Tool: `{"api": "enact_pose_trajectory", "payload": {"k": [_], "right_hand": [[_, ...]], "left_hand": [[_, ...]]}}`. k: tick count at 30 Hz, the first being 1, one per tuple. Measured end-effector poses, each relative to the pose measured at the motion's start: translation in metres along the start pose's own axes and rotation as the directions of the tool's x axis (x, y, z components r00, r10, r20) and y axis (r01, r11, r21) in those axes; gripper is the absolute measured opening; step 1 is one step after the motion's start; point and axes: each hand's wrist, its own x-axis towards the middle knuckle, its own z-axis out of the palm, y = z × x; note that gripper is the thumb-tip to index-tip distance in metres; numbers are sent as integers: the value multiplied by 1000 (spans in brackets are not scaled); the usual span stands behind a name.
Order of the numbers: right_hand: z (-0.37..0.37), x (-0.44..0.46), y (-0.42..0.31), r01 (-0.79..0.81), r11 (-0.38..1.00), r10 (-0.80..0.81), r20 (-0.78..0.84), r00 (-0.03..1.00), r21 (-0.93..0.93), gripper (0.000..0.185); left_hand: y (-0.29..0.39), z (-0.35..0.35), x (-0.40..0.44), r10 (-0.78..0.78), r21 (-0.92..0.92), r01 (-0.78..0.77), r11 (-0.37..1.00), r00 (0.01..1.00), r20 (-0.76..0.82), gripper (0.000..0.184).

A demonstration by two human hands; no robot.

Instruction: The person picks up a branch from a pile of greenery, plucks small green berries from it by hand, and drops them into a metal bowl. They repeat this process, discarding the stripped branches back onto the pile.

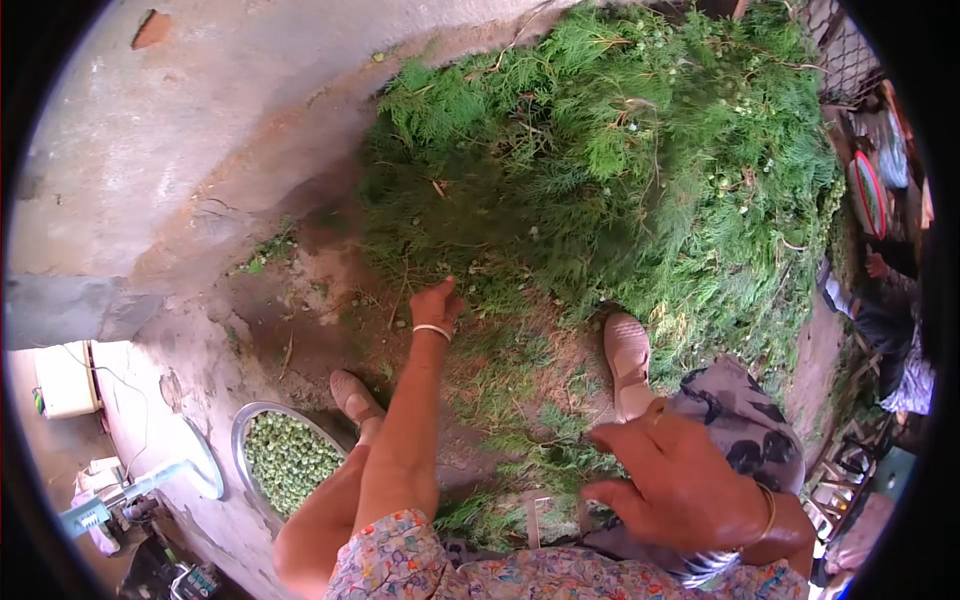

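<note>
My left hand (437, 305), with a pale bangle at the wrist, reaches down to the near edge of a large heap of green conifer branches (600, 170). Its fingers are curled closed, and whatever they hold, if anything, is hidden. Closer to me, above my lap, my right hand (685, 485) is raised with thumb and fingers apart, nothing visible between them. A thin bangle circles that wrist. Small pale-green cones dot the branches. A round metal basin (240, 445) full of similar small green cones stands on the left, beside my leg.
My shoes (627, 350) rest on a dirt floor strewn with loose sprigs (540, 350). A plastered wall (200, 130) rises at upper left. A pale blue fan (200, 460) stands at lower left. Another person (890, 310) is at the right edge, near a wire mesh (850, 50).
</note>
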Motion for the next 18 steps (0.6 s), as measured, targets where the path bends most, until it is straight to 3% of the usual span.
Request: {"api": "enact_pose_trajectory", "payload": {"k": [1, 2, 3, 4, 5, 7, 8, 12, 14, 15, 17, 18], "right_hand": [[0, 1, 1, -7, 1000, 7, 6, 1000, -1, 25], [0, 2, 1, -16, 1000, 16, -7, 1000, -10, 33], [1, 3, 2, -26, 999, 26, -19, 999, -19, 45], [1, 6, 4, -37, 999, 36, -15, 999, -22, 45], [2, 8, 5, -18, 1000, 18, -24, 1000, -7, 46], [0, 10, 3, -6, 1000, 6, -33, 999, 3, 47], [-2, 11, 1, -43, 998, 45, -31, 999, 39, 45], [-2, 12, 2, -58, 996, 63, -77, 995, 64, 46], [0, 13, 4, -69, 995, 75, -86, 993, 72, 45], [1, 13, 4, -74, 994, 82, -98, 992, 82, 45], [1, 12, 5, -94, 992, 101, -80, 992, 83, 45], [2, 12, 5, -105, 990, 110, -57, 992, 95, 45]], "left_hand": [[-8, 8, 5, -42, -180, 21, 984, 993, -115, 41], [-14, 15, 13, -52, -182, 31, 983, 992, -113, 41], [-12, 27, 15, -116, -245, 69, 967, 976, -183, 52], [-5, 41, 14, -182, -309, 100, 946, 952, -247, 64], [2, 57, 11, -190, -309, 110, 945, 951, -243, 64], [24, 88, -2, -264, -357, 106, 928, 863, -431, 84], [11, 81, 21, -258, -447, 119, 887, 929, -264, 102], [27, 107, 42, -277, -354, 160, 922, 909, -310, 101], [16, 106, 71, -295, -398, 194, 897, 932, -209, 78], [16, 108, 72, -301, -398, 204, 894, 932, -200, 78], [18, 113, 74, -323, -398, 301, 867, 946, 11, 68], [17, 112, 79, -330, -395, 310, 865, 944, 18, 68]]}}
